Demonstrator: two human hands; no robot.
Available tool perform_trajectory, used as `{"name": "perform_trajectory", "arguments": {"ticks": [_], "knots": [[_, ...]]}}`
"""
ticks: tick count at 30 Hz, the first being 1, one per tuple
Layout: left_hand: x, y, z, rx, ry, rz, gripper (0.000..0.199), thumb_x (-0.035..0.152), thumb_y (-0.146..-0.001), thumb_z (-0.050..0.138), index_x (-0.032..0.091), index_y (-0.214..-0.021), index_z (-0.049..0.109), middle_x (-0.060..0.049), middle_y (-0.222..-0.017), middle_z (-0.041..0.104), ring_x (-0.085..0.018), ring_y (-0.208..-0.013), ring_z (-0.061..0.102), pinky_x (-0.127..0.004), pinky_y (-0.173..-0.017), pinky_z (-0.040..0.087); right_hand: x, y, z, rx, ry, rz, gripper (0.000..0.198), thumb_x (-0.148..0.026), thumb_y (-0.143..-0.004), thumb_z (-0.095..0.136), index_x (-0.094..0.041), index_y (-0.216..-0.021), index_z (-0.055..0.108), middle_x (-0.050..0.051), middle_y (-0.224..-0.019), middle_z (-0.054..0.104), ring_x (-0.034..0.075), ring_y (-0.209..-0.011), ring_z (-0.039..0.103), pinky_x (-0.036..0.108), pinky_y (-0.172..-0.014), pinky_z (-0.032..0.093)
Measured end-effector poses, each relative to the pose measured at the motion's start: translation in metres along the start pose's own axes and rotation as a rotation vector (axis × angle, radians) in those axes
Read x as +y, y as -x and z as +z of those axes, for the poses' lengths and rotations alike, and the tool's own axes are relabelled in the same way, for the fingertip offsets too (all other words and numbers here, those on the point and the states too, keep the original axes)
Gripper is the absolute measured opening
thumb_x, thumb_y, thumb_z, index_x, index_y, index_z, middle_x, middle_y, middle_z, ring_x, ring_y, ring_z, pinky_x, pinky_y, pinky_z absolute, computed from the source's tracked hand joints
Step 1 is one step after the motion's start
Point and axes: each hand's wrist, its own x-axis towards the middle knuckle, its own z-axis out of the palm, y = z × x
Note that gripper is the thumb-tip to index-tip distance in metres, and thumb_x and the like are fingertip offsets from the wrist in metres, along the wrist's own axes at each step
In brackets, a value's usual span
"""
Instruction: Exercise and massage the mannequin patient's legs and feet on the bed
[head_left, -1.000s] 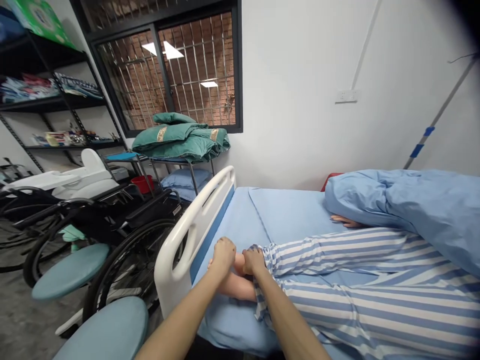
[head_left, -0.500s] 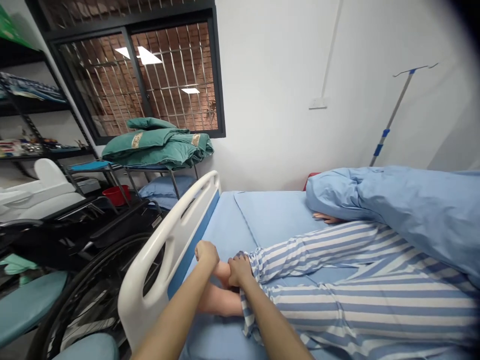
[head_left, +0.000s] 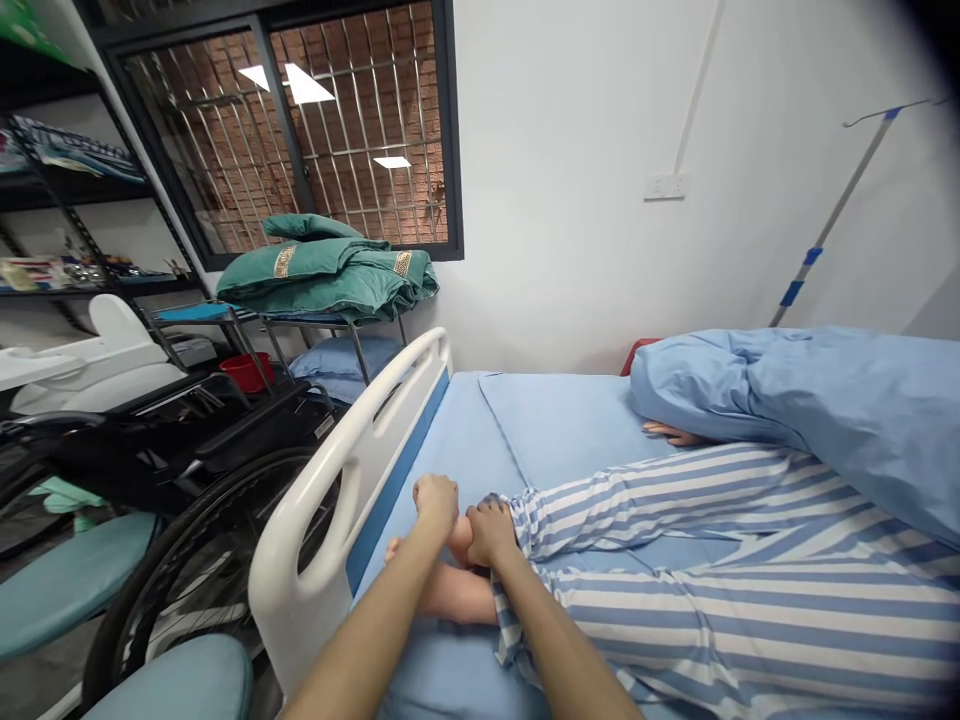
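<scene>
On the bed lies a figure in blue-and-white striped trousers (head_left: pixel 675 590), legs toward the footboard. My left hand (head_left: pixel 436 502) is closed around the foot of the far leg and hides most of that foot. Just above it, my right hand (head_left: pixel 489 530) wraps round the ankle (head_left: pixel 460 543) of the same leg, against the trouser cuff. Nearer to me, the other bare lower leg (head_left: pixel 461 596) rests on the blue sheet (head_left: pixel 555 410). Its toes (head_left: pixel 393 548) show beside my left wrist.
A white footboard (head_left: pixel 300 520) stands left of the feet, with a wheelchair (head_left: pixel 225 500) beyond it. Blue bedding (head_left: pixel 810 390) covers the upper body; a hand (head_left: pixel 675 433) pokes out. Green quilts (head_left: pixel 330 275) lie on a rack under the window. An IV pole (head_left: pixel 832 220) stands at right.
The view has turned slightly left, so the bed and hands appear farther right. The near foot's toes now show beside my left wrist. Both hands keep hold of the far leg.
</scene>
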Motion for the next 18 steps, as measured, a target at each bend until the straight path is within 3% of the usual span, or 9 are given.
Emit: {"name": "perform_trajectory", "arguments": {"ticks": [4, 7, 9, 11, 14, 16, 18], "knots": [[-0.006, 0.041, 0.002, 0.224, -0.013, 0.029, 0.035, 0.012, -0.080, 0.031, 0.008, -0.098, 0.061, -0.018, -0.094, 0.060, -0.024, -0.092, 0.054, -0.037, -0.071, 0.042, 0.001, 0.002, 0.000, 0.039, 0.003, -0.028, 0.046, -0.031, -0.051, 0.065, -0.016, -0.095, 0.057, 0.012, -0.102, 0.057, 0.028, -0.100, 0.045, 0.040, -0.092, 0.023], [-0.017, 0.071, 0.013, 0.449, -0.067, -0.007, 0.042, 0.017, -0.082, 0.030, 0.007, -0.118, 0.048, -0.022, -0.115, 0.049, -0.027, -0.098, 0.050, -0.037, -0.071, 0.044, 0.002, 0.006, -0.003, 0.023, -0.011, -0.036, 0.051, -0.032, -0.051, 0.066, -0.016, -0.098, 0.056, 0.012, -0.105, 0.056, 0.028, -0.102, 0.043, 0.040, -0.093, 0.022], [-0.025, 0.087, 0.023, 0.511, -0.097, -0.034, 0.047, 0.018, -0.082, 0.031, 0.011, -0.128, 0.038, -0.021, -0.122, 0.045, -0.027, -0.097, 0.051, -0.035, -0.068, 0.045, 0.001, 0.012, -0.007, 0.029, -0.038, -0.044, 0.053, -0.035, -0.053, 0.066, -0.016, -0.102, 0.055, 0.012, -0.107, 0.054, 0.029, -0.106, 0.041, 0.042, -0.096, 0.019], [-0.031, 0.098, 0.031, 0.497, -0.090, -0.057, 0.049, 0.018, -0.082, 0.031, 0.015, -0.130, 0.036, -0.018, -0.118, 0.049, -0.025, -0.092, 0.054, -0.032, -0.062, 0.046, -0.001, 0.024, -0.010, 0.075, -0.091, -0.063, 0.054, -0.040, -0.058, 0.063, -0.017, -0.106, 0.052, 0.012, -0.110, 0.053, 0.029, -0.110, 0.038, 0.042, -0.098, 0.017], [-0.036, 0.104, 0.034, 0.407, -0.007, -0.099, 0.041, 0.018, -0.083, 0.028, 0.013, -0.116, 0.051, -0.016, -0.098, 0.058, -0.023, -0.078, 0.059, -0.030, -0.056, 0.046, -0.008, 0.052, -0.015, 0.199, -0.196, -0.079, 0.046, -0.041, -0.071, 0.053, -0.019, -0.110, 0.049, 0.011, -0.116, 0.049, 0.027, -0.113, 0.037, 0.040, -0.098, 0.020], [-0.037, 0.103, 0.028, 0.327, 0.068, -0.119, 0.039, 0.019, -0.084, 0.025, 0.011, -0.103, 0.058, -0.015, -0.087, 0.061, -0.023, -0.074, 0.061, -0.032, -0.060, 0.046, -0.013, 0.071, -0.017, 0.249, -0.247, -0.073, 0.043, -0.038, -0.075, 0.047, -0.018, -0.114, 0.046, 0.011, -0.121, 0.046, 0.026, -0.115, 0.036, 0.037, -0.096, 0.025], [-0.037, 0.101, 0.019, 0.243, 0.140, -0.120, 0.039, 0.019, -0.084, 0.025, 0.010, -0.097, 0.061, -0.015, -0.083, 0.062, -0.024, -0.078, 0.061, -0.035, -0.067, 0.046, -0.017, 0.086, -0.019, 0.199, -0.265, -0.087, 0.048, -0.037, -0.073, 0.050, -0.017, -0.116, 0.044, 0.011, -0.121, 0.046, 0.027, -0.113, 0.039, 0.036, -0.092, 0.031]]}}
